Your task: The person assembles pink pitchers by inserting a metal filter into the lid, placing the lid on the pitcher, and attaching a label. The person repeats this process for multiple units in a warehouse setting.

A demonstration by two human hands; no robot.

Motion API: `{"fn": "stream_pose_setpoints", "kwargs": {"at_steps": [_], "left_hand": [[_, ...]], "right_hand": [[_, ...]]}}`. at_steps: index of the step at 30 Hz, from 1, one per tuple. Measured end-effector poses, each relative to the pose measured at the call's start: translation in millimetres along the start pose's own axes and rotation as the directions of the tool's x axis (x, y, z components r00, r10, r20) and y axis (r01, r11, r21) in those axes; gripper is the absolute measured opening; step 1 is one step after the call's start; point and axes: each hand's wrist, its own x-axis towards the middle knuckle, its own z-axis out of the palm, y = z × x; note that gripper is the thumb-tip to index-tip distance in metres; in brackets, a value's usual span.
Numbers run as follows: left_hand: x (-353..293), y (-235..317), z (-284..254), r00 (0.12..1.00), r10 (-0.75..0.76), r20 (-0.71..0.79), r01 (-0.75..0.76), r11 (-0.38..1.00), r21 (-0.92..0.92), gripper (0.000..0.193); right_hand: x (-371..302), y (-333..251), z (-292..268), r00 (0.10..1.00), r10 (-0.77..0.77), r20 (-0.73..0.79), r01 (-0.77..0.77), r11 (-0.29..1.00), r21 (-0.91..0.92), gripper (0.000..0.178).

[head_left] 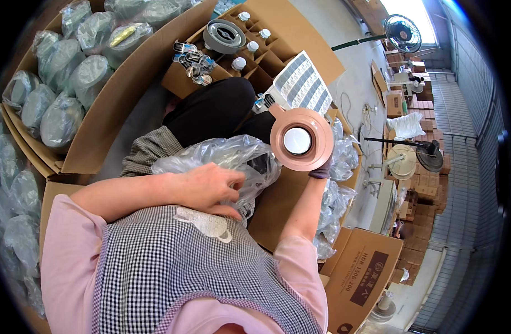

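Note:
My right hand (321,170), in a dark glove, holds up a pink insulated jug (278,146), seen end-on. Its handle points up and left, and a round white part sits in its centre. Most of that hand is hidden behind the jug. Over my lap, my left hand (212,186) is bare, its fingers loosely bent and the thumb apart. It is beside a crumpled clear plastic bag (211,151) that spreads across my lap; I see no firm grip on it.
On the left, a large carton (108,106) holds several bagged round items (91,80). Ahead stands a divided carton (275,47) with white-capped bottles (239,63), a grey round part (224,36), small labels (193,61) and a label sheet (303,83). Fans (402,33) and stacked boxes stand right.

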Motion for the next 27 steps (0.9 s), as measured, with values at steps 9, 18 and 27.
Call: {"fn": "stream_pose_setpoints", "kwargs": {"at_steps": [9, 18, 27], "left_hand": [[-7.7, 2.6, -16.4, 0.97, -0.226, 0.089, 0.165, 0.883, 0.438, 0.042], [-54.2, 2.0, -29.1, 0.951, -0.302, 0.062, 0.239, 0.849, 0.471, 0.031], [-10.9, 0.2, -9.2, 0.943, -0.173, 0.284, -0.061, 0.749, 0.659, 0.013]], "right_hand": [[8.3, 6.1, -13.0, 0.998, 0.061, 0.007, -0.062, 0.996, 0.067, 0.056], [14.4, 14.9, -28.2, 0.996, 0.094, 0.012, -0.094, 0.986, 0.138, 0.057], [15.5, 10.4, -29.9, 0.993, 0.112, -0.033, -0.1, 0.962, 0.253, 0.056]]}}
